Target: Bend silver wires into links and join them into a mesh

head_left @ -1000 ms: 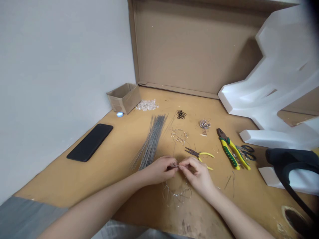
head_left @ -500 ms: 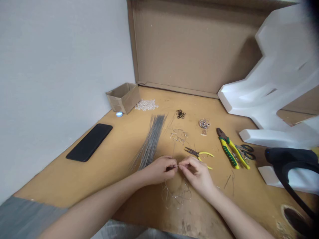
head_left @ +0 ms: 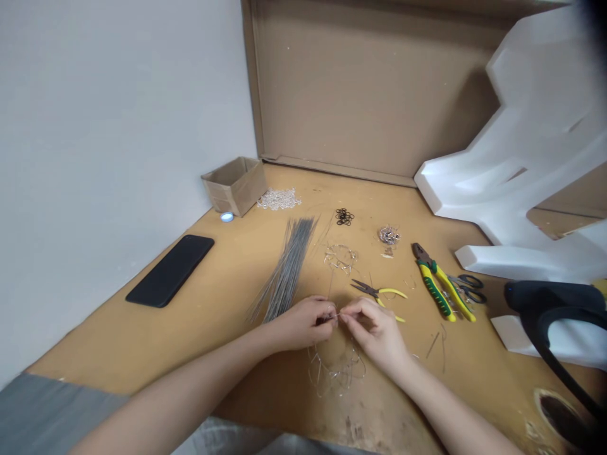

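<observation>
Near the front edge of the tan wooden table (head_left: 227,265), two bare hands meet over the wire work. Tall brown cardboard panel (head_left: 370,95) stands at the back, angular white foam piece (head_left: 535,95) to the right. Left hand (head_left: 306,323) and right hand (head_left: 377,332) face each other, nearly touching at the fingertips. Grey straight-wire bundle (head_left: 290,272) lies just beyond the left hand; flat black phone (head_left: 171,272) well off to the left. Green-and-yellow-handled pliers (head_left: 436,287) sit off to the right, small yellow-handled pliers (head_left: 374,294) just past the right hand, jaws apart.

Silvery looped wire piece (head_left: 334,374) shows directly below the fingers, on the body side, its upper part running up behind them. Thin, shiny, open shape: several uneven loops, some crossing, roughly a ring overall. Can't tell if its lower part hangs or rests on the wood.

Left fingers curled in, thumb and index closed on the wire; exact contact hidden. Right thumb and index pinched together, no visible gap, on the end of a thin wire strand (head_left: 338,315) that spans the small space to the left fingertips. Other right fingers bent loosely behind.
</observation>
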`<state>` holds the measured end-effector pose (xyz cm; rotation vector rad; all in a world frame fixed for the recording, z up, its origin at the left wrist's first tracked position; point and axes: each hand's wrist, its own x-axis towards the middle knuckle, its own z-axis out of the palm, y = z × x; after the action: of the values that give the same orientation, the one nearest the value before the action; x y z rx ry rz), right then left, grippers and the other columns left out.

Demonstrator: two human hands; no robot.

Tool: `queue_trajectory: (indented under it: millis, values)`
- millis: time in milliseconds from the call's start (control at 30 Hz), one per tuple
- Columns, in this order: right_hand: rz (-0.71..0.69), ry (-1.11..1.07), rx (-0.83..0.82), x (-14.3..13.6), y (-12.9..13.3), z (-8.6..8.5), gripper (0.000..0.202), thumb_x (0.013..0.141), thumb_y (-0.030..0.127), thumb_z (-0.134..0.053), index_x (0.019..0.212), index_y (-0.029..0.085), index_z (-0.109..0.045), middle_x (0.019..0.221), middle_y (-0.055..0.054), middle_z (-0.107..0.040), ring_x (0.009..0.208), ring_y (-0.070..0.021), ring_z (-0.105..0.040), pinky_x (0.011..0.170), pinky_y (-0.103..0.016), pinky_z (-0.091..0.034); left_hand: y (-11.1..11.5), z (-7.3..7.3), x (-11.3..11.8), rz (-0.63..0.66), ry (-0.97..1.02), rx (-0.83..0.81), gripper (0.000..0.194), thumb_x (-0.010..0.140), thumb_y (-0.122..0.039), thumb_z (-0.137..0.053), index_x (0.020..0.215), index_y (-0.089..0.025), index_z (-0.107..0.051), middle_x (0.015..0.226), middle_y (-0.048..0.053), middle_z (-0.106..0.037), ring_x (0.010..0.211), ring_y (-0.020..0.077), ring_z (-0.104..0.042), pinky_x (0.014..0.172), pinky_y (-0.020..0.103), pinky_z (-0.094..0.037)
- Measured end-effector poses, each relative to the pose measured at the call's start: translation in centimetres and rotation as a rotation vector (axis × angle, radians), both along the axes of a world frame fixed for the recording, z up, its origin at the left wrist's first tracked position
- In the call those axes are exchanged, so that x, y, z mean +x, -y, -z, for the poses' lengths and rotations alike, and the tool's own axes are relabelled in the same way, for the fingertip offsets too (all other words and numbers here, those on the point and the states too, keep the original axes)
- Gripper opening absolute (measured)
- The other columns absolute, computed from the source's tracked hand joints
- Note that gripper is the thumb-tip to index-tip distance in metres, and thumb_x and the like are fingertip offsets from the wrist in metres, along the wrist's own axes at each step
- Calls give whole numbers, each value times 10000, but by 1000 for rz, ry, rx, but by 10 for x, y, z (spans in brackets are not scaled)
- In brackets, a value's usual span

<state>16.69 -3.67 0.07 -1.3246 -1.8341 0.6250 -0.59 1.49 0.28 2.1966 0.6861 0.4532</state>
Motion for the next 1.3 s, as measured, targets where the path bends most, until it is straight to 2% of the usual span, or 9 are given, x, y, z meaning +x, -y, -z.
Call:
queue_trajectory:
  millis: [300, 933, 1033, 1300]
  values:
    - [-31, 18, 31, -1, -1, -4, 110, 813, 189, -523, 755, 183, -617, 676, -32, -611, 626, -133, -566, 589, -241, -435, 0, -2, 1, 46, -3, -4, 149, 761, -126, -419, 621, -156, -459, 612, -20, -465, 664, 113, -452, 659, 213, -365]
    - [17, -53, -78, -3, 0, 0, 85, 774, 193, -564, 726, 186, -633, 653, -20, -628, 597, -124, -571, 567, -224, -444, 0, -6, 1, 67, -27, -40, 125, 763, -125, -423, 646, -166, -443, 635, -23, -448, 680, 121, -433, 638, 215, -346]
    - [21, -54, -72, -3, 0, -1, 82, 770, 192, -566, 723, 185, -633, 652, -19, -629, 594, -123, -572, 564, -225, -446, 0, -7, 1, 69, -24, -34, 133, 766, -125, -419, 643, -168, -446, 615, -28, -441, 676, 121, -437, 673, 225, -354]
    - [27, -55, -73, -4, 1, -1, 90, 773, 199, -559, 722, 190, -632, 651, -20, -635, 589, -128, -577, 567, -234, -458, -1, -3, -2, 75, -20, -46, 148, 779, -115, -413, 664, -160, -494, 638, -15, -486, 710, 127, -459, 690, 224, -365]
